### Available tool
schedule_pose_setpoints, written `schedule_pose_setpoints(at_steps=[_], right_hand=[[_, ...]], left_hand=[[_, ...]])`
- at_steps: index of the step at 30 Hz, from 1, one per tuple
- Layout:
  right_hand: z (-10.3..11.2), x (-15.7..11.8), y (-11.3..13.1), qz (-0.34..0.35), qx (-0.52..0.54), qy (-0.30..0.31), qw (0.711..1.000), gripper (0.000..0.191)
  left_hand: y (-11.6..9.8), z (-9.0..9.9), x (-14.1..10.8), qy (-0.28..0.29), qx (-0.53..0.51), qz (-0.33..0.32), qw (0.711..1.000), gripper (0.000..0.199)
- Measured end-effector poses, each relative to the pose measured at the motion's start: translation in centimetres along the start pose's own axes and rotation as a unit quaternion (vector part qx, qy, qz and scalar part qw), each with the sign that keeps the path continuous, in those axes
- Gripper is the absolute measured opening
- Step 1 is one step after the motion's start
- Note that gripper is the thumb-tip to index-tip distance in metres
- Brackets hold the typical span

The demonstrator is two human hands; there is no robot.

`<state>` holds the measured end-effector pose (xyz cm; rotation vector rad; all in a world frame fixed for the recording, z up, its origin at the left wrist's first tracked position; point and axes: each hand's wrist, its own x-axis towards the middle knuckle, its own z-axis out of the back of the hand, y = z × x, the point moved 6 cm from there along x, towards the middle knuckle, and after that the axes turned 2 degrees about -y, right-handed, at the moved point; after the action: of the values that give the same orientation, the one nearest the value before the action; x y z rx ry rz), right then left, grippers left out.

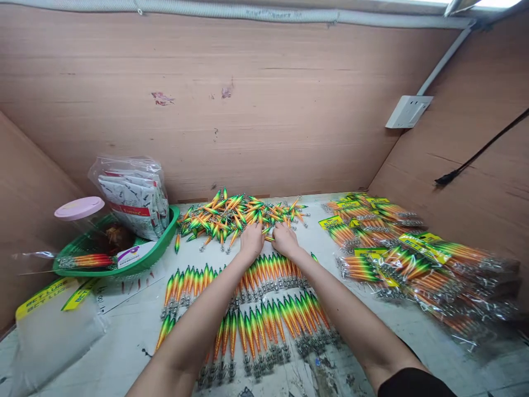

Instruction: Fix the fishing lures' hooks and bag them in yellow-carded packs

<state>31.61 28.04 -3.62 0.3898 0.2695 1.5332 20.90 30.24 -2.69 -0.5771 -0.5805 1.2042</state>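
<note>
Head view, pale tabletop [306, 234], brown panel walls [268, 99], white conduit [248, 12]

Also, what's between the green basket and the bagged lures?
The loose lure heap, left hand and right hand at its near edge, and the lure rows nearer the camera; head view.

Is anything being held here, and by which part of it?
It cannot be told: the left hand and right hand are at the near edge of the lure pile, but no grip shows clearly.

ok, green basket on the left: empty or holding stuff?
Holding stuff: a plastic bag of packets stands in the green basket.
</note>
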Motion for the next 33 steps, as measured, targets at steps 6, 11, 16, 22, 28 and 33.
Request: schedule_pose_setpoints(at_steps=[6,11,16,22,28,33], right_hand=[[1.3,-0.3,-2.6,0.012,0.126,-0.005,0.992,0.032],[2.6,-0.8,-4.9,0.009,0.3,-0.039,0.953,0.031],[3.6,-1.6,-5.0,-0.003,0.469,-0.068,0.881,0.029],[7.4,-5.2,-1.7,0.018,0.62,0.002,0.784,0.041],[9.0,-8.4,0.5,0.003,0.659,0.1,0.745,0.043],[8.8,-9.5,1.1,0.003,0.654,0.113,0.748,0.043]], left_hand=[[0.2,3.6,-1.5,0.026,-0.278,0.034,0.96,0.024],[-0.6,4.9,-4.6,0.081,-0.465,0.051,0.88,0.034],[-1.7,4.7,-6.1,0.109,-0.543,0.066,0.83,0.037],[-3.0,4.7,-7.5,0.138,-0.574,0.072,0.804,0.033],[-4.6,4.5,-9.1,0.166,-0.58,0.078,0.794,0.034],[-6.1,4.0,-10.2,0.194,-0.566,0.062,0.799,0.036]])
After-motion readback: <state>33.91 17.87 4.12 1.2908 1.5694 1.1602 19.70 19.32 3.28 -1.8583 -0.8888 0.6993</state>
